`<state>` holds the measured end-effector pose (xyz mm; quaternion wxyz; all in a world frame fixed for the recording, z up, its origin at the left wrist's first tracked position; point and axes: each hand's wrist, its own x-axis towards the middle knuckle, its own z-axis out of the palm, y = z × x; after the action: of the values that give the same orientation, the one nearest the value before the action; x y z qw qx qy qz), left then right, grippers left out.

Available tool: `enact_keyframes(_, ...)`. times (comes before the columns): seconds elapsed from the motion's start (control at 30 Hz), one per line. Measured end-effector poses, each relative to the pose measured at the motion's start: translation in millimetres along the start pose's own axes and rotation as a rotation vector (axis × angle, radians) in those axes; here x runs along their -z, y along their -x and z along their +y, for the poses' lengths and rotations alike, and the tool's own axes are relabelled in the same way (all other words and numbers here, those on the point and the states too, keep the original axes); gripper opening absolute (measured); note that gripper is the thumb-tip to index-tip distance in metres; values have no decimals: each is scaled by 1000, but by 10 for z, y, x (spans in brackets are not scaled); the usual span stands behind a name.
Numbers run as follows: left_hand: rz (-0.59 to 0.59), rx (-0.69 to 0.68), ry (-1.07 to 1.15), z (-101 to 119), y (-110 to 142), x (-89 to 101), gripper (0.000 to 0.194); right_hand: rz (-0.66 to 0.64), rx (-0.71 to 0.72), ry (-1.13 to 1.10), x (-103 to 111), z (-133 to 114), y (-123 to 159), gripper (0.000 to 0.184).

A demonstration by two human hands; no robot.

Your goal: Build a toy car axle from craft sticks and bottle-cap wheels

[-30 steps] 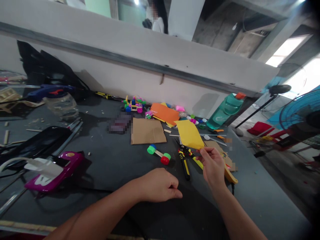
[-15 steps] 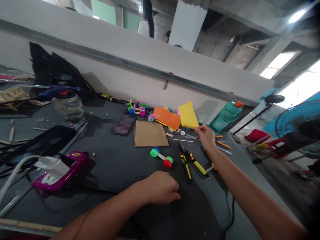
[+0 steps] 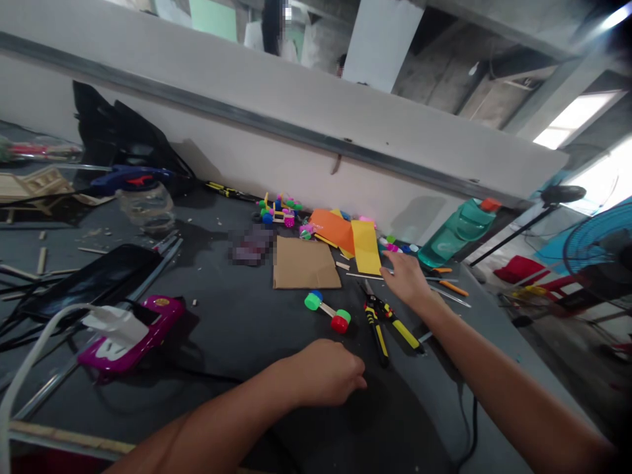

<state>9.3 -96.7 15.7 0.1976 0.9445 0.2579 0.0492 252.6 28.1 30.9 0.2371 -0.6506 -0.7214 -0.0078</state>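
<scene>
My left hand [image 3: 326, 372] rests on the dark table [image 3: 237, 322] as a loose fist; what it holds, if anything, is hidden. My right hand [image 3: 405, 276] reaches forward with fingers stretched out, just right of the yellow sheet [image 3: 366, 247], which lies flat on the table against an orange sheet [image 3: 333, 227]. Black-and-yellow snips [image 3: 382, 319] lie below that hand. An axle with a green and a red wheel [image 3: 327, 311] sits between my hands, in front of a brown cardboard piece [image 3: 305, 263].
A purple phone with a white charger [image 3: 129, 326] lies at the left, beside a black tablet [image 3: 91, 280]. Small colourful parts [image 3: 277, 210] sit by the wall. A green bottle [image 3: 457, 227], a glue gun [image 3: 126, 178] and thin tools [image 3: 447, 286] are around.
My right hand carried the yellow sheet away from me, laid it beside the orange sheet and let go. My left hand stayed in place.
</scene>
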Motion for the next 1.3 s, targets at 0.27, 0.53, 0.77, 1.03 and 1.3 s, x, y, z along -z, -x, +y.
enact_keyframes(0.27,10,-77,139,20,-4,105,19,-91,295,113,176,-373,398,23)
enact_keyframes(0.53,-62,-145,154,3,10,45,21,-350,285,-61,16,-933,941,67)
enact_keyframes(0.77,-85,-129,130,9,26,64,22,-390,214,-87,-119,-901,930,55)
enact_keyframes(1.03,-61,-150,158,1,20,29,18,-320,230,-127,-244,-743,764,53)
enact_keyframes(1.3,187,86,380,-240,90,320,24,-353,241,-254,-309,-636,664,58)
